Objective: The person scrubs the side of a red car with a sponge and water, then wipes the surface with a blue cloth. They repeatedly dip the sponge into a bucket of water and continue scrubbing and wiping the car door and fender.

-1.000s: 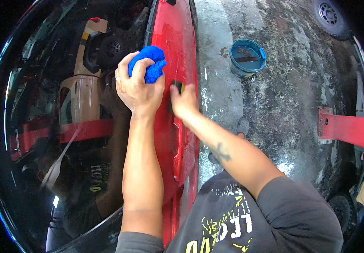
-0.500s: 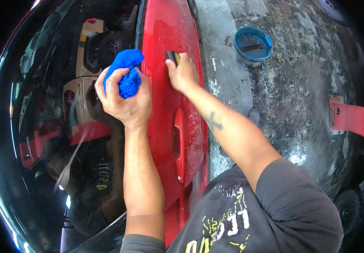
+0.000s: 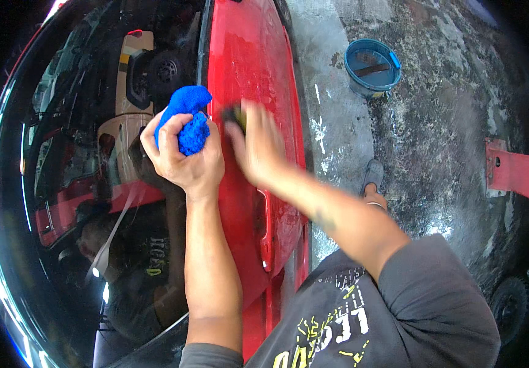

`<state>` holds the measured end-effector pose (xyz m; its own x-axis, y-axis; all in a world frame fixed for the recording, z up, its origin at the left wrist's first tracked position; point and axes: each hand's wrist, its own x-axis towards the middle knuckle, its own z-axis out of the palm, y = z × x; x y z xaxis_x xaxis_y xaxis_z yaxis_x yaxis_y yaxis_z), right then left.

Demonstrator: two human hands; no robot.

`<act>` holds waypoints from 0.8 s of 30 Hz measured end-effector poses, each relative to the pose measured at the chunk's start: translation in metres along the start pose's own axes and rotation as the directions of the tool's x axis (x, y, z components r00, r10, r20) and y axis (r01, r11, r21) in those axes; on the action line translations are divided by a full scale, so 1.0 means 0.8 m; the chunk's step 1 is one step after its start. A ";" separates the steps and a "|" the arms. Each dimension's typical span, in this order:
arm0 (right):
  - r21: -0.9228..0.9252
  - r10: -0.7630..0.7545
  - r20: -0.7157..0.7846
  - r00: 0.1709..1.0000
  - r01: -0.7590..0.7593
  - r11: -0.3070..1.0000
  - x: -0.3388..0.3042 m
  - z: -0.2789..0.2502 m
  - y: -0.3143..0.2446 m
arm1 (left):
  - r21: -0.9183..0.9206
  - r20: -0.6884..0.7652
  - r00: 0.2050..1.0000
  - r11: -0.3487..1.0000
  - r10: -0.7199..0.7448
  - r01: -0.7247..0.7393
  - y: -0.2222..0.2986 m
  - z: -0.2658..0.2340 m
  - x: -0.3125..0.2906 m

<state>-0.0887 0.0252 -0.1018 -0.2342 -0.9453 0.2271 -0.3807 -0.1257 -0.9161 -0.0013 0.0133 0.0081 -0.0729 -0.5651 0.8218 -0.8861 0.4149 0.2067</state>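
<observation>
Glass, dark, borders the red door panel, whose long axis runs away from us, with our left hand near their shared edge and our right hand over the panel, the first clutching a bunched blue cloth, the second gripping a small dark pad at its left, toward the cloth.

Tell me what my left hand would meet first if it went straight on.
Past the blue cloth it holds, your left hand would likely meet the dark car window; depth is unclear.
</observation>
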 end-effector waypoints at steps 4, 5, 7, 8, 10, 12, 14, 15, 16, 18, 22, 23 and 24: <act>0.054 -0.138 0.191 0.972 0.130 0.990 -0.101 -0.045 -0.023 | 0.003 0.009 1.000 1.000 0.011 -0.011 -0.002 0.005 0.003; 0.023 -0.164 0.135 0.977 0.163 0.986 -0.070 -0.029 -0.011 | 0.009 0.003 1.000 1.000 0.015 -0.015 -0.003 0.004 0.004; -0.047 -0.139 -0.001 0.990 0.138 0.989 0.021 0.004 0.007 | 0.007 0.011 0.999 0.999 0.036 -0.036 -0.008 0.009 0.002; -0.085 -0.109 -0.077 0.991 0.102 0.991 0.073 0.023 0.021 | -0.016 0.018 0.999 0.999 0.032 -0.032 -0.006 0.013 0.003; -0.102 -0.003 -0.125 0.992 -0.010 0.995 0.146 0.027 0.039 | -0.008 0.055 0.998 0.999 0.036 -0.035 0.007 0.015 0.005; -0.052 -0.014 -0.149 0.989 0.007 0.999 0.141 0.031 0.044 | 0.005 0.075 0.997 1.000 0.020 -0.021 0.006 0.008 0.001; 0.006 -0.007 -0.032 0.999 0.007 1.000 0.063 0.024 0.027 | 0.019 0.066 0.998 1.000 0.003 -0.004 -0.002 0.015 0.001; 0.040 -0.050 0.020 0.999 0.049 0.998 0.010 0.004 0.013 | 0.022 0.075 0.997 1.000 -0.008 0.006 -0.001 0.014 -0.001; 0.081 -0.098 0.074 0.992 0.092 0.992 -0.029 -0.013 0.002 | 0.033 0.081 0.997 0.999 -0.018 0.016 0.000 0.010 -0.001; 0.108 -0.113 0.185 0.976 0.095 0.990 -0.036 -0.026 0.002 | 0.107 0.126 0.992 0.994 -0.022 0.009 0.003 0.008 0.001; 0.016 -0.055 -0.113 0.992 0.057 0.998 0.155 0.038 0.052 | 0.166 0.177 0.984 0.986 -0.039 0.009 0.005 0.018 -0.001; -0.026 0.007 -0.121 0.993 -0.010 1.000 0.201 0.047 0.067 | 0.175 0.189 0.981 0.984 -0.048 0.014 0.008 0.021 0.000; -0.028 0.043 -0.119 0.992 -0.046 0.999 0.228 0.049 0.072 | 0.193 0.210 0.975 0.981 -0.070 0.029 0.010 0.017 -0.001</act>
<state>-0.1186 -0.1659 -0.1261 -0.3547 -0.9074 0.2254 -0.3947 -0.0732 -0.9159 -0.0142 0.0073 0.0017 -0.1052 -0.7298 0.6755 -0.9595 0.2531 0.1240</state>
